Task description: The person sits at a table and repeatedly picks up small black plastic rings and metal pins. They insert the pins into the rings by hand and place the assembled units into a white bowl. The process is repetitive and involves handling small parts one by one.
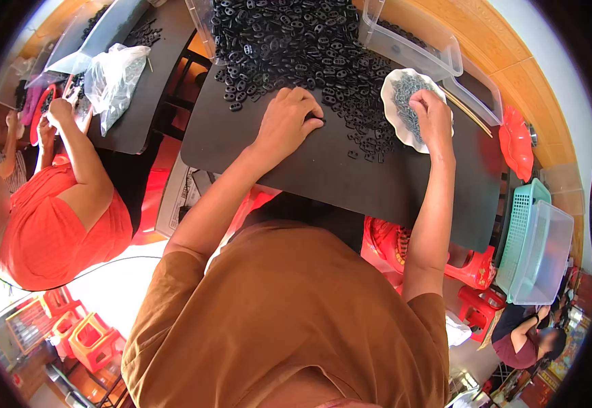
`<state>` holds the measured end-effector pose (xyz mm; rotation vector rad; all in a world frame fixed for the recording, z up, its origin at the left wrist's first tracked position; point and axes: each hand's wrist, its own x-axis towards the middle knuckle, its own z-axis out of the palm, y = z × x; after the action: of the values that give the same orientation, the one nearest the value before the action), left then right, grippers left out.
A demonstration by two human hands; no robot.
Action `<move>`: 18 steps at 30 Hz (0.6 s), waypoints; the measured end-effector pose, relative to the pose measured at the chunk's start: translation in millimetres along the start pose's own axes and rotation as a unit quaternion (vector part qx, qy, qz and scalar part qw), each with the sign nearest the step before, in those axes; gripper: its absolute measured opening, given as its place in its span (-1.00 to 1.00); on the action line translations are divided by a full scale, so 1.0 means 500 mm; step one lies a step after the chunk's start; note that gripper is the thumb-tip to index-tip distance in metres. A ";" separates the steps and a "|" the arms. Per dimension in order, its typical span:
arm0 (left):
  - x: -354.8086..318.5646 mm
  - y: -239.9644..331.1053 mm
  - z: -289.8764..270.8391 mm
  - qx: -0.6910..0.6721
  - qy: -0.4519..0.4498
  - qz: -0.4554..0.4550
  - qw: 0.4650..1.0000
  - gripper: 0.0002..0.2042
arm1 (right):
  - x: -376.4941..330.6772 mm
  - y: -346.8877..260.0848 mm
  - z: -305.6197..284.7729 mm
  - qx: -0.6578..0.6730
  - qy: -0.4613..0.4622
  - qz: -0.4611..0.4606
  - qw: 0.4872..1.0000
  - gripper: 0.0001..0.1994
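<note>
A large heap of small black plastic pieces, many with two holes, covers the far part of the dark table. At its near edge my left hand is closed, thumb against the curled fingers; whatever it holds blends into the dark tabletop. To the right stands a white scalloped bowl full of small grey metal parts, too fine to name. My right hand reaches over this bowl with its fingertips pinched at the parts; what lies between them is hidden. Smaller black pieces lie scattered between my hands.
Clear plastic bins flank the heap. Right of the bowl are a gold-coloured stick and a red scalloped dish. A green basket stands at the right. A person in red works at the left table beside a plastic bag.
</note>
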<state>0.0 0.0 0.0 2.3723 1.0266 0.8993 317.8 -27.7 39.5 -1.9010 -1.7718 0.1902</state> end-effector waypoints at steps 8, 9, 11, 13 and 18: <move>0.004 0.008 0.009 -0.092 -0.016 0.004 0.996 -0.88 | -0.028 -0.071 0.049 0.280 -0.010 0.029 0.959 -0.95; 0.005 0.014 0.005 -0.146 -0.034 -0.041 0.988 -0.89 | -0.032 -0.086 0.068 0.315 -0.034 0.005 0.949 -0.92; 0.008 0.021 0.000 -0.252 -0.068 -0.131 0.956 -0.91 | -0.043 -0.142 0.091 0.379 -0.071 0.015 0.922 -0.86; 0.005 0.006 0.008 -0.312 -0.064 -0.160 0.934 -0.92 | -0.051 -0.169 0.112 0.408 -0.130 0.030 0.903 -0.82; 0.004 -0.019 0.022 -0.436 -0.025 -0.178 0.882 -0.89 | -0.066 -0.194 0.145 0.412 -0.170 0.035 0.894 -0.89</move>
<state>3.9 6.5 -12.4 1.3929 0.7602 0.8934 195.5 -39.3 14.9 -1.3356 -1.4539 1.1620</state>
